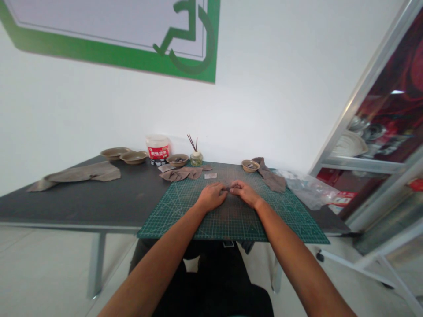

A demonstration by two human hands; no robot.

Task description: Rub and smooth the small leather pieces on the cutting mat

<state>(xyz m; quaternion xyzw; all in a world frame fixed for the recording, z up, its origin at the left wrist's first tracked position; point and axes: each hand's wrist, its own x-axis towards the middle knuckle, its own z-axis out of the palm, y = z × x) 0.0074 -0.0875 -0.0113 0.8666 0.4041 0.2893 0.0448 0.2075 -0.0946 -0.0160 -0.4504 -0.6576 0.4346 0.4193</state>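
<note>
My left hand (213, 196) and my right hand (245, 193) meet over the middle of the green cutting mat (178, 215). Fingers and thumbs on both sides are pinched together around a small dark thing (228, 188), too small to make out. Just beyond my left hand lies a small pale card-like piece (210, 175). A crumpled brown cloth (181, 174) rests to the far left of the hands, partly on the mat. Past my right hand stands a small brown bowl (250, 166) with small pieces inside, beside another brown cloth (271, 175).
On the dark table (132, 202) stand two brown dishes (134, 157), a red-labelled tub (157, 149), a bowl of dark pieces (177, 160) and a reed diffuser (196, 157). A grey cloth (82, 173) lies left, a clear plastic bag (307, 189) right. A glass-fronted cabinet (370, 163) borders the right.
</note>
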